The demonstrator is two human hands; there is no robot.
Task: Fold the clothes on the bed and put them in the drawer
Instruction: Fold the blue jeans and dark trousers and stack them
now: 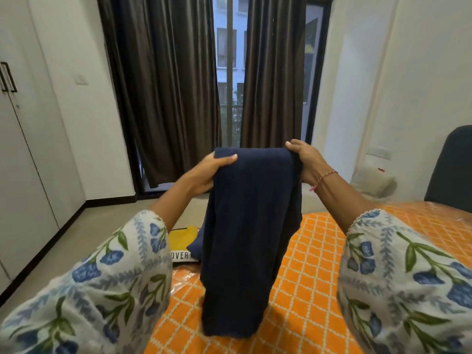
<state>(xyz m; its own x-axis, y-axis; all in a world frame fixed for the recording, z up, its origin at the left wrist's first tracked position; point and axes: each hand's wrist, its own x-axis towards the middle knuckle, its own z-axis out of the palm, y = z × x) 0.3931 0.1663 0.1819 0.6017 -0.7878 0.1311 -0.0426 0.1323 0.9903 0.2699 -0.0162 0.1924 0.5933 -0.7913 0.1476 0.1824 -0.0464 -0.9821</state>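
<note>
**Dark garment held up over the bed by both hands**

One navy garment [251,226] hangs lengthwise in the air above the orange bed [314,264], folded over so that its top edge runs level between the two hands. Its cloth looks soft and finely textured, and its lower end reaches down to the bedspread, or very near it; whether it touches cannot be told.

The left hand [209,172] grips the top left corner, thumb laid flat across the front of the cloth and fingers curled behind it. The right hand [305,159] pinches the top right corner, thumb on top and fingers wrapped round the bunched edge. Both arms stretch forward at about the same height, each in a white sleeve printed with blue flowers; a thin red thread [323,178] circles the right wrist.

One yellow garment [182,237] with printed lettering lies on the bed's far left edge, partly hidden behind the navy one. Beyond stand two dark curtains [163,93], a white wardrobe [23,149] at left and a dark chair [452,169] at right.
</note>
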